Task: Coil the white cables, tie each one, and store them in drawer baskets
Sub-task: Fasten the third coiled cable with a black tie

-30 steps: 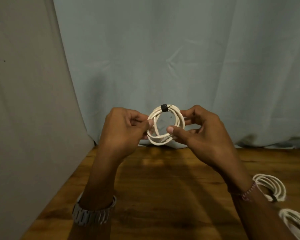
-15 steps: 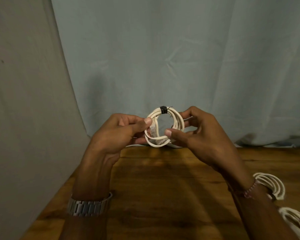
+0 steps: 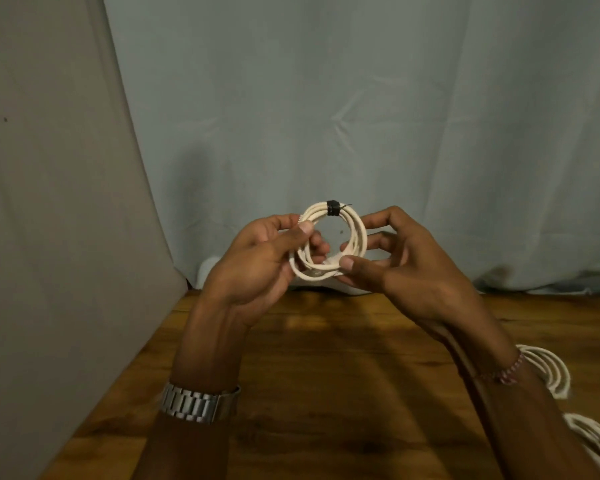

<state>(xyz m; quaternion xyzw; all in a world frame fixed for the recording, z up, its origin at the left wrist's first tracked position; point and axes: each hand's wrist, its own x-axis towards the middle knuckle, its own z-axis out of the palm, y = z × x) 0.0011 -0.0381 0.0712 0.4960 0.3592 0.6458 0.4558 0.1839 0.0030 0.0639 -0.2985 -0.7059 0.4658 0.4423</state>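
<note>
head view: a coiled white cable [image 3: 329,242] is held up in the air above the far part of the wooden tabletop [image 3: 326,358], in front of a pale blue curtain [image 3: 361,116]. a black tie [image 3: 333,207] is wrapped round the top of the coil, with a thin tail sticking out to the right. the left hand [image 3: 260,265] grips the left side of the coil, thumb laid over the front of the strands and fingers curled behind. the right hand [image 3: 402,265] pinches the lower right of the coil between thumb and fingers, other fingers bent behind the loop. a metal watch [image 3: 198,405] sits on the left wrist; a red and white thread band [image 3: 510,370] is on the right wrist. at the near right, a second white coil [image 3: 551,372] lies on the tabletop, partly hidden by the right forearm, and a third white coil [image 3: 593,441] lies nearer, cut by the frame edge. a grey cloth [image 3: 49,202] hangs on the left.
</note>
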